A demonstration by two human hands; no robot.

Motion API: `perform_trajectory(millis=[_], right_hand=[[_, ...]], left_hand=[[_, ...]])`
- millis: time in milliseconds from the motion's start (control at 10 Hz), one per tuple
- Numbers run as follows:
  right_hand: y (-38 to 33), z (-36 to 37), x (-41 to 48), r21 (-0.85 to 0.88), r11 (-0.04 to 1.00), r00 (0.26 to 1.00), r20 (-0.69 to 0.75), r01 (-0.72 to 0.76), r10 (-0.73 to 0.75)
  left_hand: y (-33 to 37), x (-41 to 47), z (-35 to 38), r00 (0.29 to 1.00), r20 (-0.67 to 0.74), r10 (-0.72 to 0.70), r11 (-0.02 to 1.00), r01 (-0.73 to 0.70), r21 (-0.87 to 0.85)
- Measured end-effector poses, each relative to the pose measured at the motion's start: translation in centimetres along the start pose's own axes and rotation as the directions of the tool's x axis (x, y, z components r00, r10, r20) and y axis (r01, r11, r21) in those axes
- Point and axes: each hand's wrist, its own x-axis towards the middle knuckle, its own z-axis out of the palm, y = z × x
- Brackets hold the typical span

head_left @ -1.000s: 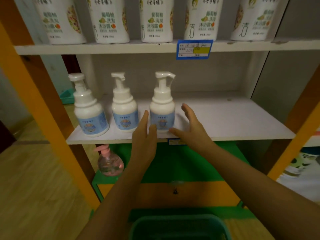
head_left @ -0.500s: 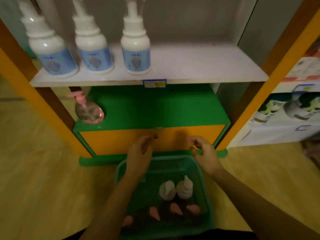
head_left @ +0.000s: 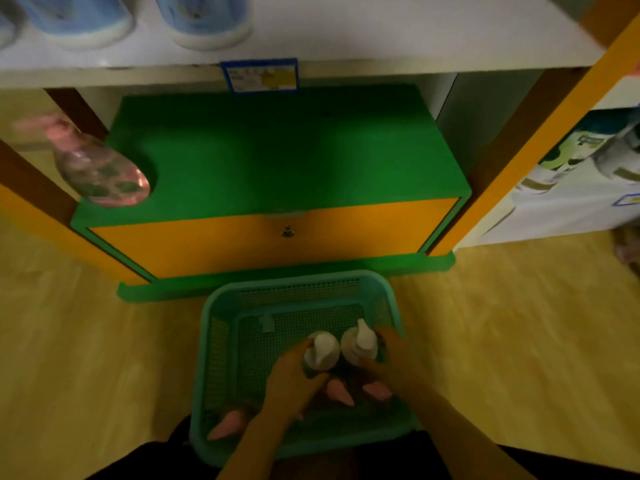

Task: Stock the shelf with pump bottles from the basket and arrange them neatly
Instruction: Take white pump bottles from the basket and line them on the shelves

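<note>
A teal basket stands on the floor in front of the shelf unit. Two white pump bottles stand inside it. My left hand is curled around the left white bottle. My right hand wraps the side of the right white bottle. Several pink pump tops show in the basket's near half, their bottles dark and hard to see. On the white shelf above, blue-labelled white bottles stand at the left, only their bases in view.
A green and orange cabinet sits below the shelf, with a clear pink pump bottle on its left end. A blue price tag hangs on the shelf edge. Orange uprights flank the unit. More products stand at the right.
My view has dropped from the shelf to the basket. Both hands left the shelf bottle, came down into the basket and closed around the two white bottles.
</note>
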Motion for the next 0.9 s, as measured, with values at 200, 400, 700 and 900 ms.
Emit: perform_trajectory(millis=[200,400,700,900], right_hand=[[1.1,2.2,2.1,0.079,0.996,0.991,-0.128,-0.036,0.046],[1.1,3.1,2.8,0.104,0.994,0.993,-0.113,-0.035,0.046],[-3.0,-0.9,1.2,0.373,0.901,0.973,-0.151,0.221,-0.176],[-9.9,-5.6,-2.6,0.419,0.795,0.897,-0.252,0.439,-0.362]], left_hand=[[-0.7,1.5,1.7,0.996,-0.079,0.031,0.998,-0.036,-0.055],[-1.5,2.3,2.3,0.996,-0.088,0.030,0.987,-0.044,-0.156],[1.1,1.1,-3.1,0.968,-0.168,0.188,0.966,-0.213,-0.147],[5.8,-2.2,-10.8,0.912,-0.220,0.345,0.917,-0.378,-0.128]])
